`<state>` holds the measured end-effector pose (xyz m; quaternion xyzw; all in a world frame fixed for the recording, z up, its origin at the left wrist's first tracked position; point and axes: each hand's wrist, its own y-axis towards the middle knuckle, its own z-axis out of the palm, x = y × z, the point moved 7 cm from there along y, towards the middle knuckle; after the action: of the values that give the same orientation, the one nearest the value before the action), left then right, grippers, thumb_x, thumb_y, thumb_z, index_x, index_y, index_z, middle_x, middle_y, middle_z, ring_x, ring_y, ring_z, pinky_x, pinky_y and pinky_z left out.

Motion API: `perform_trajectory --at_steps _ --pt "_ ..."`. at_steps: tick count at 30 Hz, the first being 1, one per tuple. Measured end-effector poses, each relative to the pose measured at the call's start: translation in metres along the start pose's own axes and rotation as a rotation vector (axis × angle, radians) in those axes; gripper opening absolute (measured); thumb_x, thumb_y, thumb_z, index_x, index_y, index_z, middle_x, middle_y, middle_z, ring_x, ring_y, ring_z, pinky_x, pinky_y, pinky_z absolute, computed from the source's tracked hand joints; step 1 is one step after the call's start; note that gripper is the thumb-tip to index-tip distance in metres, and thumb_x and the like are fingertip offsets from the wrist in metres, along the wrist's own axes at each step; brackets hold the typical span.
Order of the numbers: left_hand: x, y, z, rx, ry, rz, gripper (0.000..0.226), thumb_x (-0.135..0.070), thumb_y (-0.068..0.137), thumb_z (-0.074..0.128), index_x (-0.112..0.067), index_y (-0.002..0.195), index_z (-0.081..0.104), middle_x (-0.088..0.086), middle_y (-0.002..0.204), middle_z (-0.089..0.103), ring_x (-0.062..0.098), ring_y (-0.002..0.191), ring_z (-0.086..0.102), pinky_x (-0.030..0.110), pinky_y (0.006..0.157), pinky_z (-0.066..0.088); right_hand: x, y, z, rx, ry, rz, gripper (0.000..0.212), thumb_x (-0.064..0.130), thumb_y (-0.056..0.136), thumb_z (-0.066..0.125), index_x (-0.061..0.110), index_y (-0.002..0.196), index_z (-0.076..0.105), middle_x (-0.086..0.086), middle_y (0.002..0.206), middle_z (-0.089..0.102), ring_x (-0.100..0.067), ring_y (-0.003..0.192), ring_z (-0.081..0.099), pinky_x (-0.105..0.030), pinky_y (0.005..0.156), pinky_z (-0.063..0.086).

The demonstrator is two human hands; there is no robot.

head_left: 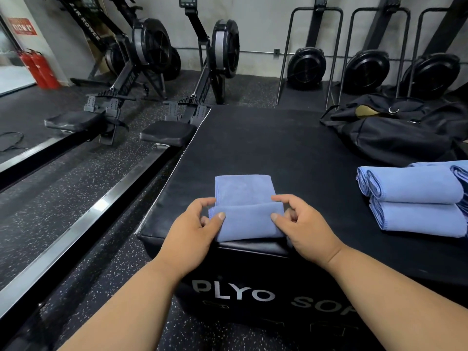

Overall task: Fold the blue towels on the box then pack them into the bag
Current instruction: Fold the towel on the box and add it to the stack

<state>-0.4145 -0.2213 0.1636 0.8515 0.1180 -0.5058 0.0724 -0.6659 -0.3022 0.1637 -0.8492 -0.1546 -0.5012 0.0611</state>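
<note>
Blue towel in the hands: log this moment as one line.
left hand pinches blue towel | right hand pinches it | mid-fold on box | folded towels right | bag open

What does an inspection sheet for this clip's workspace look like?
Surface: black padded box, lettering on its front.
Job's things: blue towel half folded at the near edge; folded towels stacked at right; black bag at the far right corner.
Clutter: nothing seen.
Hands: left hand and right hand each pinch an end of the towel's fold.
Cables: black cord on the floor at left.
Surroundings: rowing machines, red fire extinguishers, speckled floor.
</note>
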Motion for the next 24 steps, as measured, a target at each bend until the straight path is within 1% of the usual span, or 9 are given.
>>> perform_trajectory --at_steps 2,5,10,13,16,18,21,23,24 --pt "-0.001 0.0 0.001 -0.052 0.013 -0.027 0.027 -0.048 0.099 0.064 -0.043 0.123 0.054 -0.013 0.06 0.056 0.002 0.057 0.054 0.028 0.066 0.046 -0.001 0.002 0.001 -0.011 -0.042 0.003 0.033 0.029 0.098 0.066 0.043 0.127 0.06 0.009 0.061 0.05 -0.009 0.063 0.052 -0.034 0.076 0.052" --pt "0.0 0.001 0.0 -0.115 0.036 -0.05 0.028 -0.052 0.099 0.062 -0.038 0.122 0.055 -0.011 0.059 0.059 0.004 0.058 0.058 0.032 0.067 0.048 -0.002 0.006 0.001 -0.042 -0.142 -0.003 0.028 0.036 0.098 0.064 0.045 0.125 0.06 0.008 0.065 0.054 -0.008 0.067 0.055 -0.03 0.074 0.05" --pt "-0.002 0.001 -0.001 -0.091 0.018 -0.034 0.033 -0.061 0.094 0.064 -0.045 0.122 0.054 -0.006 0.078 0.067 0.007 0.072 0.066 0.033 0.075 0.053 -0.004 0.009 0.001 -0.062 -0.189 -0.007 0.024 0.037 0.099 0.063 0.043 0.122 0.062 0.006 0.07 0.057 -0.01 0.072 0.057 -0.025 0.071 0.047" --pt "0.002 0.002 -0.001 -0.1 0.032 -0.063 0.029 -0.054 0.092 0.07 -0.043 0.117 0.061 -0.01 0.077 0.065 0.004 0.068 0.063 0.027 0.07 0.048 -0.003 0.007 0.001 -0.058 -0.196 -0.017 0.022 0.035 0.099 0.062 0.044 0.119 0.063 0.009 0.067 0.055 -0.01 0.07 0.057 -0.026 0.07 0.047" --pt "0.001 0.002 0.0 -0.122 0.111 -0.08 0.034 -0.053 0.092 0.07 -0.042 0.123 0.064 -0.013 0.077 0.065 0.0 0.07 0.062 0.022 0.068 0.045 -0.002 0.006 0.001 -0.052 -0.175 -0.026 0.022 0.032 0.099 0.062 0.044 0.117 0.064 0.01 0.065 0.054 -0.01 0.068 0.056 -0.027 0.071 0.048" --pt "-0.006 0.0 -0.001 -0.161 0.206 -0.017 0.04 -0.052 0.091 0.071 -0.044 0.129 0.061 -0.019 0.096 0.064 -0.003 0.086 0.062 0.021 0.077 0.046 -0.002 0.007 0.0 -0.049 -0.176 -0.028 0.022 0.031 0.099 0.062 0.044 0.117 0.065 0.011 0.066 0.054 -0.009 0.069 0.055 -0.027 0.072 0.048" --pt "-0.023 -0.001 -0.004 -0.225 0.363 0.254 0.035 -0.043 0.09 0.075 -0.041 0.124 0.068 -0.018 0.128 0.055 0.008 0.115 0.057 0.028 0.099 0.045 0.007 0.001 -0.002 -0.102 -0.239 -0.125 0.023 0.026 0.098 0.064 0.041 0.114 0.07 0.016 0.082 0.054 -0.008 0.08 0.057 -0.025 0.077 0.048" --pt "-0.027 0.001 0.002 -0.1 0.437 0.374 0.031 -0.051 0.092 0.066 -0.04 0.121 0.074 -0.019 0.139 0.06 0.011 0.13 0.05 0.03 0.112 0.04 0.021 -0.007 -0.003 -0.185 -0.378 -0.311 0.022 0.023 0.098 0.063 0.035 0.111 0.076 0.016 0.1 0.057 -0.008 0.09 0.057 -0.023 0.083 0.047" --pt "-0.022 0.002 0.007 -0.003 0.481 0.38 0.042 -0.06 0.092 0.059 -0.041 0.126 0.072 -0.021 0.143 0.059 0.01 0.136 0.046 0.032 0.117 0.037 0.025 -0.01 -0.002 -0.196 -0.444 -0.397 0.023 0.025 0.098 0.061 0.032 0.111 0.078 0.011 0.108 0.061 -0.012 0.095 0.058 -0.025 0.088 0.048"
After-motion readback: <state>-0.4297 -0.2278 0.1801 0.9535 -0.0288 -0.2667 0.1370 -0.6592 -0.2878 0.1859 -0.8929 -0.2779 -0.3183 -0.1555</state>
